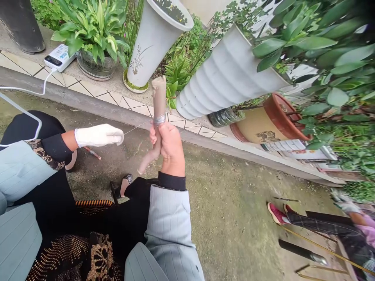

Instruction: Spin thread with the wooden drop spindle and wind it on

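My right hand (169,142), bare, grips a smooth greyish-brown crooked piece (159,95), perhaps wood, held upright. Its thick end points up, and a thinner curved end sticks out below my fist. Just above my fingers, several turns of thin silvery wire (159,119) are wound round it. My left hand (99,135), in a white knit glove, is closed with its fingertips bent together. From those fingertips a fine strand of the wire stretches taut across to the winding. Whatever else the glove may hold is hidden.
A tiled ledge (114,97) carries potted plants, a tall white planter (146,47), a ridged grey planter (222,78) and a white power bank (60,57) with a cable. A reddish stick (92,152) lies on the ground. At right, another person's legs (319,224) show near poles.
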A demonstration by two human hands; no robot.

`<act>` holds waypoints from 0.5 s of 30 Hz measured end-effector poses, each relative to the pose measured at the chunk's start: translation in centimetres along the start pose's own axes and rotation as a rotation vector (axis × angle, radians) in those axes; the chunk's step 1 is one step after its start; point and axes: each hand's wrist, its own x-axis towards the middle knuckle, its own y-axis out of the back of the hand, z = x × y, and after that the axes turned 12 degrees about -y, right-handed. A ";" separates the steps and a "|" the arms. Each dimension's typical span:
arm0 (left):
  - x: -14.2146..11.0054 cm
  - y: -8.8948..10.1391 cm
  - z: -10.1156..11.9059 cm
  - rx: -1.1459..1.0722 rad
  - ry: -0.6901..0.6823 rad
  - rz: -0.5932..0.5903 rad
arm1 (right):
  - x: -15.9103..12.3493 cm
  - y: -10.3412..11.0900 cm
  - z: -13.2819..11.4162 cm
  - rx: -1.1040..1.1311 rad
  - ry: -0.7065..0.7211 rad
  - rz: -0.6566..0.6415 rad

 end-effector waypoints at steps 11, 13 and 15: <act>0.5 1.5 2.1 0.062 -0.006 0.151 | 0.7 0.8 3.1 -0.843 -0.221 -0.013; 0.5 1.8 1.7 0.127 0.035 0.219 | -0.2 0.3 2.6 -0.797 -0.302 -0.342; 0.7 1.7 1.4 0.156 0.050 0.201 | -1.1 0.1 1.9 -0.664 -0.355 -0.615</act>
